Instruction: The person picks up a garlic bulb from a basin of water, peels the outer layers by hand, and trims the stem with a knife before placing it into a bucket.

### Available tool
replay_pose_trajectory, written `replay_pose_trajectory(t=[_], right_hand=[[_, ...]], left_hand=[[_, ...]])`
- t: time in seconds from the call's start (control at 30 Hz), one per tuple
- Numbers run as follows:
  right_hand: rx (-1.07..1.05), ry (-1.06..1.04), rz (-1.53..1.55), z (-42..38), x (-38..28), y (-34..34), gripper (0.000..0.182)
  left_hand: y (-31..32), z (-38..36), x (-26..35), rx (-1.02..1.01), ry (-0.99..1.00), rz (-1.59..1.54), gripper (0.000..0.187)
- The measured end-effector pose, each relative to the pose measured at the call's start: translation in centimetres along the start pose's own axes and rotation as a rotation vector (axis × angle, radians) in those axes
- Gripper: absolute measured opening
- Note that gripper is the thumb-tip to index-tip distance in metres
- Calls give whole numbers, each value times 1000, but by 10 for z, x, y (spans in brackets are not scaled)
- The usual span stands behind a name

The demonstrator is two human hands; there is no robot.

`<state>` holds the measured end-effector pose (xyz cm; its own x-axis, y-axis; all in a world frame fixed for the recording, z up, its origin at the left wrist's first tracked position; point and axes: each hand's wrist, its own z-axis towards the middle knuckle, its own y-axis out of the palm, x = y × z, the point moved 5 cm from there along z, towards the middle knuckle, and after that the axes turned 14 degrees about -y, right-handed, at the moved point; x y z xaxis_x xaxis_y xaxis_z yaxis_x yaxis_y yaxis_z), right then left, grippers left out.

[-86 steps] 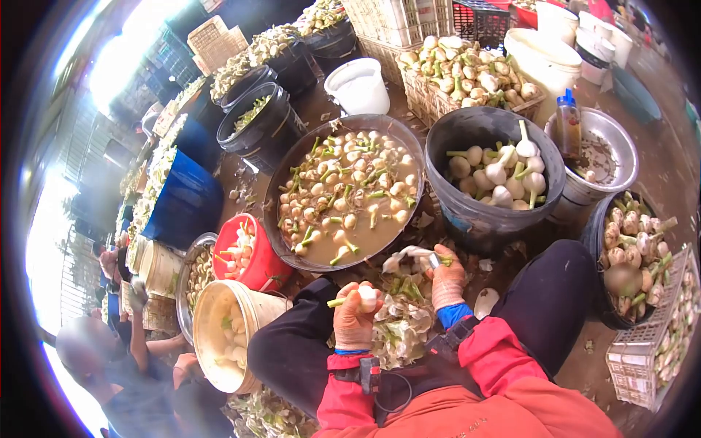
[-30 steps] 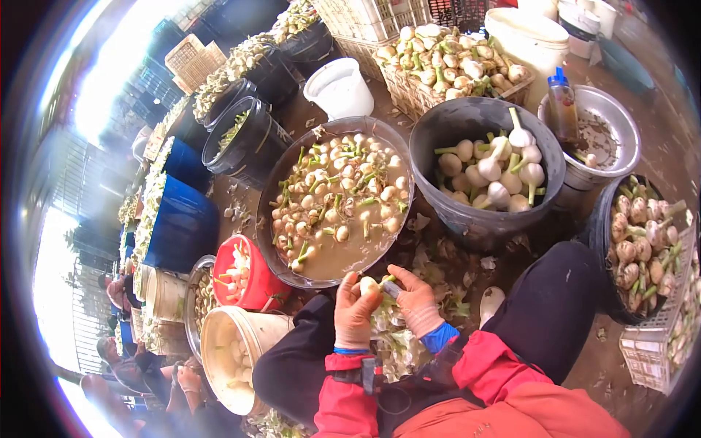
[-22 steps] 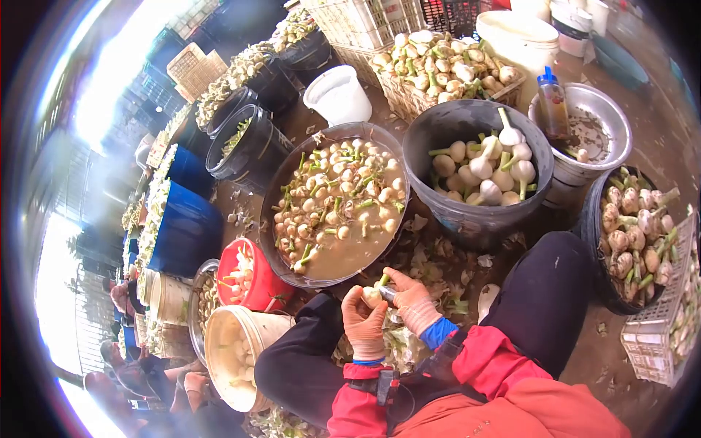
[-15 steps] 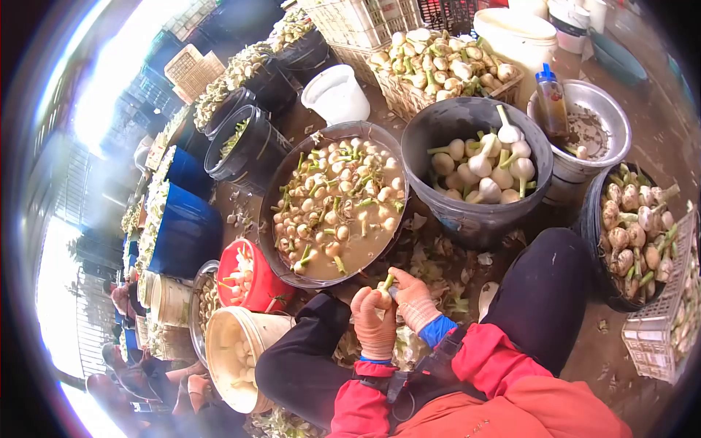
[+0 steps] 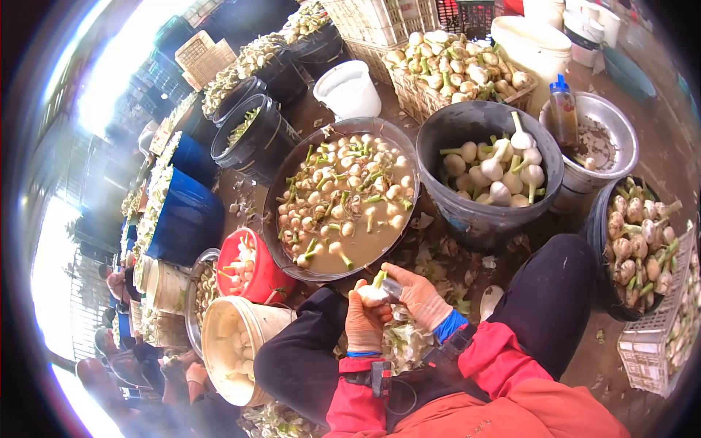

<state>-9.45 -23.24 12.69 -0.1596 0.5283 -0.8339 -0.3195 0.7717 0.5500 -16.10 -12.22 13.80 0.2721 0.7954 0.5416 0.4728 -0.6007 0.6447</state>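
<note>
My gloved left hand (image 5: 365,323) is closed round a pale garlic bulb (image 5: 373,295), whose short green stem points up. My gloved right hand (image 5: 418,296) grips a small knife (image 5: 392,289); its short, broad grey blade is against the bulb's side, and the handle is hidden in my fingers. Both hands are over my lap, just below a wide basin (image 5: 277,252) of murky water with many garlic bulbs floating in it. Beyond my right hand stands a dark bucket (image 5: 475,219) holding clean white bulbs with trimmed stems.
A red bucket (image 5: 274,281) and a cream bucket (image 5: 266,321) with peeled garlic stand by my left knee. On the right are a black tub (image 5: 599,270) of bulbs, a plastic crate (image 5: 642,361) and a metal bowl (image 5: 626,128) with a bottle (image 5: 564,109). Peelings litter the floor; people sit at left.
The bulb in my left hand has turned, showing more of its white side. My right hand has shifted slightly, and the blade shows more plainly. The view has moved a little.
</note>
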Motion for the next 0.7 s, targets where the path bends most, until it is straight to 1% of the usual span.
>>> replay_pose_trajectory(t=[0.07, 0.1, 0.13, 0.2, 0.23, 0.27, 0.33, 0.37, 0.4, 0.43, 0.47, 0.5, 0.53, 0.57, 0.6, 0.67, 0.7], right_hand=[[32, 12, -41, -2, 9, -3, 48], [31, 13, -44, -2, 9, -4, 48], [81, 50, 23, -3, 10, -7, 46], [179, 127, 157, -5, 5, -6, 43], [174, 128, 155, -5, 0, -3, 43], [147, 121, 135, -6, -8, 1, 42], [113, 124, 115, -9, -24, 11, 40], [83, 111, 19, -9, -34, 18, 38], [54, 98, -77, -10, -38, 21, 37], [-12, -47, -126, -10, -32, 22, 32], [-13, -40, -127, -14, -22, 21, 32], [-94, -33, -95, -18, -14, 27, 34], [-176, -27, -63, -20, -9, 33, 36], [-167, 61, -25, -24, -13, 39, 37], [-169, 60, -28, -23, -21, 40, 37], [-111, 4, -231, -17, -34, 34, 38], [-50, 19, -209, -10, -24, 25, 37]], left_hand=[[-1, -5, 4, 113, 138, 393, 59], [11, -14, 6, 47, 195, 576, 70], [8, -9, 2, 48, 195, 574, 70], [22, -13, 10, 172, 788, 1077, 79], [14, -12, 9, 204, 708, 956, 80], [16, -12, 10, 208, 709, 951, 80], [14, -7, 10, 25, 552, 529, 75], [10, -5, 10, 60, 557, 539, 68], [5, -5, 11, 68, 556, 540, 68], [-3, 3, 8, 20, 364, 332, 65], [-9, 8, 3, -30, 173, 121, 65], [-23, 14, 1, 13, 53, 99, 64], [-42, 24, -1, -94, -49, -23, 63], [-43, 27, -2, -93, -86, -100, 63], [-43, 29, -3, -94, -123, -175, 64], [-35, 20, 0, 115, 186, 105, 64], [-19, 12, 0, 64, 178, 65, 64]])
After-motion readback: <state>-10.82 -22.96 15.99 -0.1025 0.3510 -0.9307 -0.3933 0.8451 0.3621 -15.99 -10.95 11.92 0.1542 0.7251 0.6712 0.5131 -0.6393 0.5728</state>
